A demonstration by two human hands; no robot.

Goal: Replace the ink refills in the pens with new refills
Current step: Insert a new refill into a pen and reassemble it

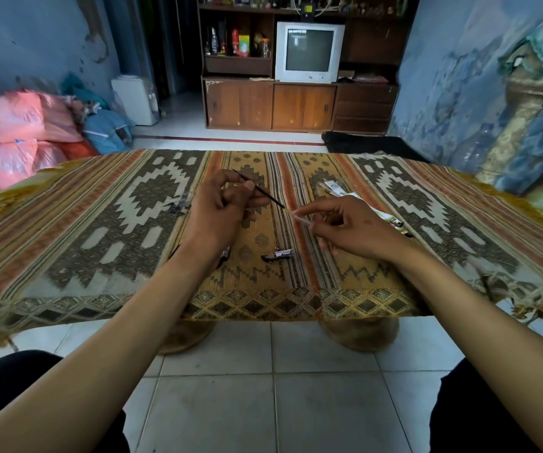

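In the head view, the left hand point(222, 207) pinches a thin black ink refill point(265, 192) above the patterned tablecloth point(106, 204). The refill is long and skinny like a stick, and it slants down to the right. Its light tip meets a clear pen barrel point(300, 219), which the right hand point(348, 227) pinches with curled fingers. A small black pen part point(278, 255) lies on the cloth near the hands.
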